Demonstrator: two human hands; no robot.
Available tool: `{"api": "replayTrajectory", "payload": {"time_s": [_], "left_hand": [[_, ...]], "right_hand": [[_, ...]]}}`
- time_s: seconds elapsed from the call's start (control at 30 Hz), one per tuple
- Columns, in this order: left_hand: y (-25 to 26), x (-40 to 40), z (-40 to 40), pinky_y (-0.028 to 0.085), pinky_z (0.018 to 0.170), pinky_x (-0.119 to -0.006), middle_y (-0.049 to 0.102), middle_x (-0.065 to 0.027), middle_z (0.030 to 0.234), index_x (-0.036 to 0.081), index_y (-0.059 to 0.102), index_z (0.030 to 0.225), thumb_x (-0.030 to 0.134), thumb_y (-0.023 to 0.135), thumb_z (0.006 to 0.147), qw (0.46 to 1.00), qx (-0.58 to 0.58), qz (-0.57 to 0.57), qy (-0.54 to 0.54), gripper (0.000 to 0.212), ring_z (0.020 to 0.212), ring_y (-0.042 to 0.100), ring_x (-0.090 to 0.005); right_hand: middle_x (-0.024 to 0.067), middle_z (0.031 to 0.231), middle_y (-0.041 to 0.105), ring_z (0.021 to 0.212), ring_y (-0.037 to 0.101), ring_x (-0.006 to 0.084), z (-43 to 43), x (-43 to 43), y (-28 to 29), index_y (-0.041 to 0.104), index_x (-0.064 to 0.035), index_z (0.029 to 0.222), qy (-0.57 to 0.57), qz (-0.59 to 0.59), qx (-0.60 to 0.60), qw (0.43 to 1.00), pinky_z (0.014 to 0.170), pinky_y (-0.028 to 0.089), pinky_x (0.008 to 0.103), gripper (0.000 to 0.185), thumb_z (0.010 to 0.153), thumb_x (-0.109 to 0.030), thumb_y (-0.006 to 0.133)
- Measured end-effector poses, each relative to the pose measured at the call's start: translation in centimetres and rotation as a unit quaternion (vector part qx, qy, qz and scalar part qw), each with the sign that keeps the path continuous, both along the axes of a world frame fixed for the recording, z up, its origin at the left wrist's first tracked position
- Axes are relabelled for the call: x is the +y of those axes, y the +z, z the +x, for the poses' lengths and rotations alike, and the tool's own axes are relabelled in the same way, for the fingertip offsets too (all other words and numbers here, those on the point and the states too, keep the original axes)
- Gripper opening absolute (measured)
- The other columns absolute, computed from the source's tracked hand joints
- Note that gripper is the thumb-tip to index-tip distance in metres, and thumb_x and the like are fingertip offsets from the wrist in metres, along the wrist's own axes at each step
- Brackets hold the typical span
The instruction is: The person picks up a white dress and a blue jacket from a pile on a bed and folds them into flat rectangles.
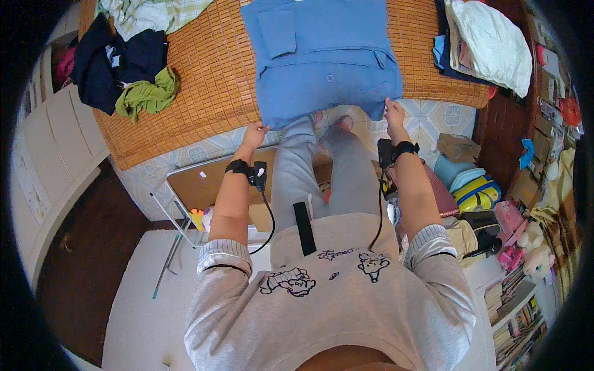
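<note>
A blue buttoned garment [320, 69], likely a shirt or jacket, lies spread on the woven mat [209, 79], its near edge hanging over the mat's front. One sleeve or flap is folded flat on its upper left, and a fold runs across its middle. At the garment's near left corner, my left hand [255, 134] pinches the cloth between thumb and fingers. My right hand [393, 113] grips the near right corner, where the fabric droops a little. Both forearms carry black strapped devices with cables.
Dark clothing [134, 55] and a green cloth [148, 95] lie crumpled on the mat's left. A stack of folded clothes topped by a white one [496, 41] sits at the right. Below are a metal-framed board [209, 178], a cardboard box [458, 147] and bags [478, 195].
</note>
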State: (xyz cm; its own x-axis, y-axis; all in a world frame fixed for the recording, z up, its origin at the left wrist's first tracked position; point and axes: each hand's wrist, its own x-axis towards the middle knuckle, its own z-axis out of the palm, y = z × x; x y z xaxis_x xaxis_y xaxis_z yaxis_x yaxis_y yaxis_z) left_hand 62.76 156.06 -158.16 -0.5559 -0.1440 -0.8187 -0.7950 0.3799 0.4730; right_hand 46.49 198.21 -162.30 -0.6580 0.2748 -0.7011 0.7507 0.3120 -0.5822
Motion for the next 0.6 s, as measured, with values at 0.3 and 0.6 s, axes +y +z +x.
{"api": "replayTrajectory", "payload": {"time_s": [0.3, 0.6], "left_hand": [[2.5, 3.4, 2.7, 0.041, 0.075, -0.034, 0.059, -0.0151, 0.087, -0.003, 0.053, 0.099, 0.027, 0.048, 0.085, 0.981, 0.098, -0.076, 0.146, 0.033, 0.081, 0.056, -0.0248], [7.9, 9.5, 3.1, 0.046, 0.07, -0.031, 0.059, -0.0113, 0.091, -0.003, 0.055, 0.1, 0.028, 0.064, 0.076, 0.955, 0.033, 0.132, 0.262, 0.04, 0.082, 0.057, -0.019]], "right_hand": [[0.0073, 0.081, 0.058, 0.071, 0.051, 0.0166, -0.3, -0.9, 4.0, 0.057, -0.0015, 0.086, 0.025, -0.015, 0.009, 1.0, 0.066, 0.04, 0.0292, 0.022, 0.072, -0.016, 0.065], [0.0132, 0.108, 0.054, 0.099, 0.047, 0.0214, 0.6, 0.0, 6.8, 0.047, 0.0023, 0.11, 0.031, -0.19, -0.114, 0.975, 0.086, 0.034, 0.0348, 0.04, 0.077, -0.018, 0.056]]}}
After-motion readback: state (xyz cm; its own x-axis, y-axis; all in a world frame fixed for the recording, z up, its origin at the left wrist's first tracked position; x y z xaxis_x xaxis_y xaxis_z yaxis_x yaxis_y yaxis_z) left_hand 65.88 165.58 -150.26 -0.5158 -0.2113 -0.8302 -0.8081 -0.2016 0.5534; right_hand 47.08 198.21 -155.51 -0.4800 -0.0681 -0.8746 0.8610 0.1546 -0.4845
